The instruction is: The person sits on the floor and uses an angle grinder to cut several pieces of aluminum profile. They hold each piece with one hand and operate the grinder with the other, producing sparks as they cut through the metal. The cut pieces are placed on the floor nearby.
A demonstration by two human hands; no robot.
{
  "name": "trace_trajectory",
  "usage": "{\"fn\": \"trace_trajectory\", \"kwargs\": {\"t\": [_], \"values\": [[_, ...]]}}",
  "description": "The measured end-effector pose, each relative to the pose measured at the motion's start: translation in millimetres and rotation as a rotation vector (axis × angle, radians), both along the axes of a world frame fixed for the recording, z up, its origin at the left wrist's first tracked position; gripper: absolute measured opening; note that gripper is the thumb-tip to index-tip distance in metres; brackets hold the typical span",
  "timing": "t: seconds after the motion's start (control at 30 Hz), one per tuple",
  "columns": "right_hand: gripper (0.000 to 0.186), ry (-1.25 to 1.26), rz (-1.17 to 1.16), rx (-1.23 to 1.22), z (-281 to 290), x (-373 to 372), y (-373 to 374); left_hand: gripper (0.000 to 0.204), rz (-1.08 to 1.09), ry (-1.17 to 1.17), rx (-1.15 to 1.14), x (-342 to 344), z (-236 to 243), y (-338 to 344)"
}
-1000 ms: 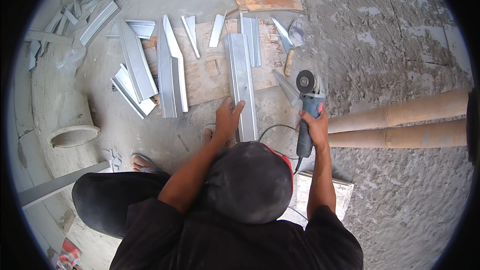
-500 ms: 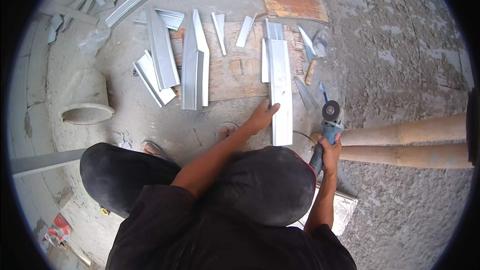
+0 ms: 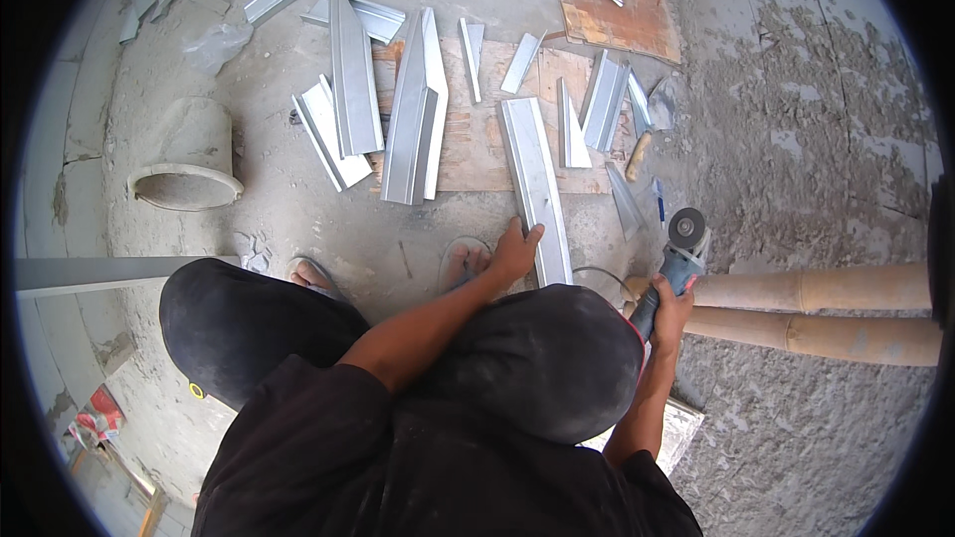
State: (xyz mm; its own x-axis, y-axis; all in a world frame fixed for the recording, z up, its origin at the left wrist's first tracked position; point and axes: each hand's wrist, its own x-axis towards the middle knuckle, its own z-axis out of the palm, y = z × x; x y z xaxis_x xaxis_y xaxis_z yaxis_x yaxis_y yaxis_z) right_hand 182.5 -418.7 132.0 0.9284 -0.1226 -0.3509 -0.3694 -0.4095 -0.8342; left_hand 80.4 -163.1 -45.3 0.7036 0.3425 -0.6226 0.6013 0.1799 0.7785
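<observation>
My left hand [image 3: 516,249] grips the left edge of a long silvery metal channel [image 3: 540,184], near its close end. That channel slants forward from beside my knee, its far end resting over a worn wooden board [image 3: 468,154]. In my right hand [image 3: 669,311] is an angle grinder [image 3: 680,266], fingers wrapped around its body, its round disc pointing forward and apart from the metal. Right of the held channel lie a ribbed metal offcut [image 3: 604,104] and a narrow angled strip [image 3: 572,129].
More cut channels [image 3: 405,124] lie ahead to the left. A dusty bucket [image 3: 186,159] rests on its side at far left. Bamboo poles [image 3: 796,288] extend right, beyond the grinder. A wooden-handled tool [image 3: 638,157] and a blue pen-like item [image 3: 659,201] lie near the offcuts.
The held channel has swung its far end leftward, off the ribbed offcut and narrow strip, which now show fully. My right hand still holds the grinder. The whole view has shifted slightly.
</observation>
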Motion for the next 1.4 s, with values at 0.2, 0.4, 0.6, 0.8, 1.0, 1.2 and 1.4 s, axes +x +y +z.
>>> {"fn": "trace_trajectory", "kwargs": {"t": [0.2,0.4,0.6,0.8,1.0,1.2,1.4], "values": [[0.039,0.071,0.09,-0.04,-9.2,-0.3,9.1,0.067,-0.194,0.005,-0.03,18.6,9.7,4.6],[0.046,-0.016,0.465,-0.36,4.2,41.5,14.3,0.064,-0.527,0.098,0.312,7.3,46.7,38.5],[0.05,0.044,0.557,-0.313,2.1,67.4,68.4,0.068,-0.561,0.163,0.296,16.5,29.6,32.9],[0.045,0.051,0.527,-0.289,5.0,71.3,71.1,0.064,-0.448,0.078,0.253,46.4,21.6,40.5],[0.043,-0.04,0.411,-0.273,17.2,46.1,38.6,0.059,-0.381,0.01,-0.146,78.8,18.7,26.7],[0.043,0.087,0.184,-0.231,44.0,9.1,-15.8,0.061,-0.384,-0.066,-0.26,96.8,59.9,-1.9],[0.045,0.067,0.408,-0.329,37.9,21.8,1.9,0.055,-0.252,0.052,0.281,29.5,16.8,30.2]]}}
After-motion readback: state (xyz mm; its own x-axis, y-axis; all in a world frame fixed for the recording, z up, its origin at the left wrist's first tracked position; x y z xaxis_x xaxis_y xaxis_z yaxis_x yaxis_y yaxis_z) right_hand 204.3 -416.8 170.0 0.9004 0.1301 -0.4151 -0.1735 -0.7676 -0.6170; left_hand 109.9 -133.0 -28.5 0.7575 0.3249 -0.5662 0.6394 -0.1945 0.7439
